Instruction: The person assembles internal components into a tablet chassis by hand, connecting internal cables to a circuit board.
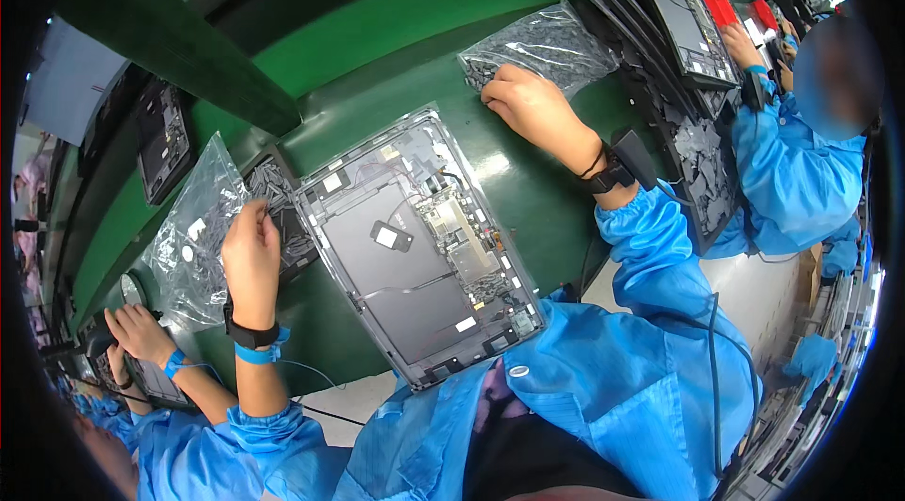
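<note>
In front of me an opened tablet-like device point(377, 265) lies tilted on the green bench, its circuit board, cables and grey inner shell exposed. A small black piece with a white label point(391, 236) sits on the shell. My left hand point(252, 261) is left of the device, over a black tray point(304, 262) of small dark grey parts. Its fingers are pinched together; anything between them is hidden. Beyond the device, my right hand point(539, 114) is at the near end of a clear plastic bag point(542, 49) of small grey pieces. Those fingers are curled closed, their contents hidden.
Another clear bag point(193, 251) of parts lies left of the tray. Stacked device housings point(674, 11) and a tray of grey scraps point(702, 171) stand at right. A green post point(179, 39) rises at back left. Co-workers sit on both sides, one co-worker's hand point(141, 333) at lower left.
</note>
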{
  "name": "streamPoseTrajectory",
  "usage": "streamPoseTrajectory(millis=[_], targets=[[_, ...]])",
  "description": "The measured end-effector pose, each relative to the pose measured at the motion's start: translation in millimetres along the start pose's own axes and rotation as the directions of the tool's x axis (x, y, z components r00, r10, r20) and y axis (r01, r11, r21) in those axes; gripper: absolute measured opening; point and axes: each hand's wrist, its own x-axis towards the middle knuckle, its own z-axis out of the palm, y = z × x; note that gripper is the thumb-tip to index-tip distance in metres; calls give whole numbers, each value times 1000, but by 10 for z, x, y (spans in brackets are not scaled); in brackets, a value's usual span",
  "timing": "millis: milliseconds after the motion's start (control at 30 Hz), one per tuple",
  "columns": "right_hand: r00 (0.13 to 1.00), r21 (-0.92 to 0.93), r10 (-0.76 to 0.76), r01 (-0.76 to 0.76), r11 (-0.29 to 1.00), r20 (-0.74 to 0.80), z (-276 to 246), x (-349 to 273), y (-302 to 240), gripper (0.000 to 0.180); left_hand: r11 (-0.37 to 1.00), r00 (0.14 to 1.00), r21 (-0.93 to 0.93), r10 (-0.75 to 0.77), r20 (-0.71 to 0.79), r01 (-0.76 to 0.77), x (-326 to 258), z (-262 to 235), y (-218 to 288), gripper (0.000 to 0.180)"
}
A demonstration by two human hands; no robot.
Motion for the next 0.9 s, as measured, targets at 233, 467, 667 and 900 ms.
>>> streamPoseTrajectory(millis=[233, 467, 667, 900], targets=[[999, -19, -3, 3, 1000, -36, 10, -32, 46, 6, 962, 998, -265, -61, 11, 62, 229, -253, 364, 15], [994, 92, 4, 6, 996, -112, -13, 41, -114, 8, 805, 859, -424, 500, 107, -416, 629, -190, 1192, 13], [946, 831, 324, -181, 527, 1, -242, 35, -441, 19, 820, 793, -393, 539, 283, -416, 991, 114, 1291, 20], [923, 904, 239, -356, 237, 301, -311, 113, -486, 16, 805, 754, -442, 559, 345, -395, 1075, 200, 1274, 21]])
